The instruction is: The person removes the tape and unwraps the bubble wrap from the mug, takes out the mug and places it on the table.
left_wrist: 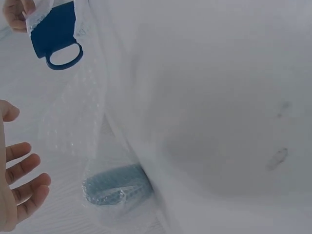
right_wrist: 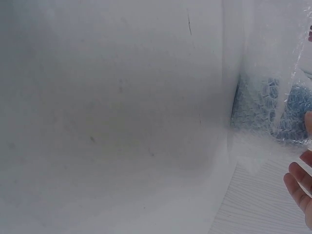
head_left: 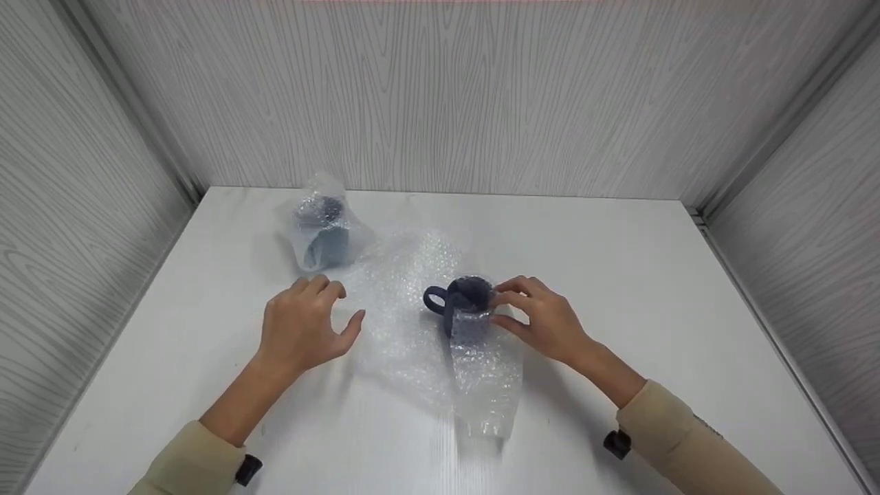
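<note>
The right hand [head_left: 543, 320] gripped the blue mug [head_left: 462, 302] through bubble wrap [head_left: 412, 323] mid-desk [head_left: 687, 275]; the left hand [head_left: 306, 326] hovered left of the mug — fingers relaxed, empty — a wrapped mug [head_left: 323, 234] beyond.

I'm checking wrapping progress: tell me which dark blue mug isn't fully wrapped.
The mug the right hand holds: handle bare, unlike the bundled mug behind.

No readable text, label, brand, number or sign in any view. Blue mug [head_left: 462, 299], bubble wrap [head_left: 419, 323], wrapped mug [head_left: 322, 230] at far left, tabletop [head_left: 687, 289], wood-grain walls: all bore no lettering.
</note>
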### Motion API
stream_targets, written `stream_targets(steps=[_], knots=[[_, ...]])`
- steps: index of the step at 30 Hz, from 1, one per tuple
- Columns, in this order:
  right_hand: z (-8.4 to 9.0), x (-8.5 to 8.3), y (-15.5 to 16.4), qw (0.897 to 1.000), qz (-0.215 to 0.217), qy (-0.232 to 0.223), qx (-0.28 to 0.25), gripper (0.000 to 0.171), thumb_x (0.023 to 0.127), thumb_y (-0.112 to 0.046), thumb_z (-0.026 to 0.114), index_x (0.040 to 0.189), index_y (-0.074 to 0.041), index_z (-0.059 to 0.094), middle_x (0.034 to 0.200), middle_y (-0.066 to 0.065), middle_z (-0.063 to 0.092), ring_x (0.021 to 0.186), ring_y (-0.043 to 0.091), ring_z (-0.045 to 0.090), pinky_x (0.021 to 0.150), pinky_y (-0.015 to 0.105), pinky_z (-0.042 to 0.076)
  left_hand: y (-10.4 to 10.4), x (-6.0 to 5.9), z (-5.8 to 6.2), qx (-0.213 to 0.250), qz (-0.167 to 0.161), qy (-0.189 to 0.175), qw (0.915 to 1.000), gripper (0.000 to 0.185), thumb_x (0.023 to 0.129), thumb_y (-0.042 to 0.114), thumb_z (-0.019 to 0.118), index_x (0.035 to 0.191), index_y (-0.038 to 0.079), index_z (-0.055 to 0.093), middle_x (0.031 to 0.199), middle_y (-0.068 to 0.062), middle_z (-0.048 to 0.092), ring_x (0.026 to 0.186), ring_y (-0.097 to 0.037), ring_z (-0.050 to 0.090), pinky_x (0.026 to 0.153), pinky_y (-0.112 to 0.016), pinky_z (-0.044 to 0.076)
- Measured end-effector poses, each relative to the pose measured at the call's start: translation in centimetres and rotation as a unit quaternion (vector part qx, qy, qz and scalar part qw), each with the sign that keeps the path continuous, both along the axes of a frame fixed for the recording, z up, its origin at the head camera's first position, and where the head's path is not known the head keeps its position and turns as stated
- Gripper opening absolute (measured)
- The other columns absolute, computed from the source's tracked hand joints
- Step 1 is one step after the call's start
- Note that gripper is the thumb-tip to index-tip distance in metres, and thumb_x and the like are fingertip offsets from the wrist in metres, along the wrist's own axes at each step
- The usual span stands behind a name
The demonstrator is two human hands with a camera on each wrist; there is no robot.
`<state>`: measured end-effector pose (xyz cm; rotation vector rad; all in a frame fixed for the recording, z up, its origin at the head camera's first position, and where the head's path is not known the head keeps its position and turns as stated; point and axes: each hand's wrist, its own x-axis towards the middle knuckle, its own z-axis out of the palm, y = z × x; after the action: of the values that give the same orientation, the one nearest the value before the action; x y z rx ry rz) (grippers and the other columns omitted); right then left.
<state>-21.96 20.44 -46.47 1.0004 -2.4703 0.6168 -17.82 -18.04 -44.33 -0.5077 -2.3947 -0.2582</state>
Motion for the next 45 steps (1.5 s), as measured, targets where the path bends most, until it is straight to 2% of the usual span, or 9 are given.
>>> stream_targets(steps=[6, 11, 19, 23, 29, 37, 45], knots=[[0.1, 0.0, -0.1, 1.0, -0.003, -0.001, 0.005, 0.02, 0.09, -0.026, 0.084, 0.108, -0.021, 0.078, 0.119, 0.004, 0.073, 0.106, 0.023, 0.071, 0.073, 0.038, 0.063, 2.6, -0.4, 0.6, -0.056, -0.016, -0.016, 0.9982, 0.036, 0.081, 0.042, 0.083, 0.097, 0.01, 0.076, 0.087, -0.006, 0.074, 0.074, -0.028, 0.067, 0.049, -0.036, 0.054], [0.1, 0.0, -0.1, 1.0, -0.005, -0.003, 0.013, 0.018, 0.091, -0.027, 0.083, 0.107, -0.021, 0.078, 0.119, 0.004, 0.073, 0.106, 0.023, 0.071, 0.073, 0.037, 0.063, 4.5, -1.1, 0.6, -0.088, -0.045, -0.016, 0.995, 0.037, 0.081, 0.041, 0.083, 0.102, 0.011, 0.078, 0.093, -0.006, 0.076, 0.08, -0.027, 0.07, 0.06, -0.038, 0.06], [0.0, 0.0, 0.0, 1.0, -0.002, 0.001, 0.007, 0.019, 0.091, -0.027, 0.084, 0.108, -0.022, 0.078, 0.119, 0.004, 0.074, 0.108, 0.023, 0.071, 0.075, 0.038, 0.064, 7.2, -2.2, -0.1, -0.081, -0.082, -0.008, 0.9933, 0.034, 0.08, 0.038, 0.084, 0.103, 0.013, 0.078, 0.096, -0.003, 0.077, 0.083, -0.025, 0.071, 0.066, -0.038, 0.061], [-0.1, 0.0, -0.1, 1.0, 0.003, 0.009, 0.004, 0.02, 0.09, -0.028, 0.084, 0.108, -0.022, 0.078, 0.119, 0.004, 0.074, 0.108, 0.023, 0.072, 0.076, 0.038, 0.064, 8.2, -2.4, -0.4, -0.105, -0.095, -0.004, 0.9899, 0.036, 0.08, 0.039, 0.085, 0.103, 0.013, 0.077, 0.098, -0.004, 0.076, 0.085, -0.024, 0.072, 0.066, -0.038, 0.062], [0.0, 0.0, 0.0, 1.0, -0.001, 0.006, 0.004, 0.019, 0.09, -0.028, 0.085, 0.107, -0.021, 0.079, 0.119, 0.005, 0.074, 0.108, 0.023, 0.072, 0.077, 0.038, 0.064, 9.4, -2.5, -0.7, -0.129, -0.104, -0.028, 0.9857, 0.038, 0.081, 0.038, 0.085, 0.109, 0.014, 0.074, 0.104, -0.004, 0.075, 0.089, -0.025, 0.073, 0.065, -0.037, 0.061], [0.1, 0.1, 0.0, 1.0, 0.001, 0.002, 0.003, 0.022, 0.089, -0.026, 0.086, 0.109, -0.02, 0.078, 0.119, 0.005, 0.074, 0.108, 0.025, 0.072, 0.081, 0.039, 0.065, 10.7, -3.2, -1.3, -0.122, -0.124, -0.052, 0.9835, 0.035, 0.088, 0.039, 0.081, 0.115, 0.017, 0.075, 0.114, -0.002, 0.074, 0.101, -0.023, 0.074, 0.07, -0.037, 0.064], [0.0, 0.0, 0.0, 1.0, 0.006, 0.018, 0.009, 0.023, 0.09, -0.028, 0.085, 0.11, -0.019, 0.078, 0.119, 0.005, 0.074, 0.106, 0.024, 0.072, 0.076, 0.038, 0.064, 11.1, -3.5, -1.5, -0.118, -0.126, -0.068, 0.9827, 0.035, 0.087, 0.037, 0.083, 0.113, 0.016, 0.075, 0.12, -0.004, 0.076, 0.106, -0.025, 0.074, 0.076, -0.038, 0.065]])
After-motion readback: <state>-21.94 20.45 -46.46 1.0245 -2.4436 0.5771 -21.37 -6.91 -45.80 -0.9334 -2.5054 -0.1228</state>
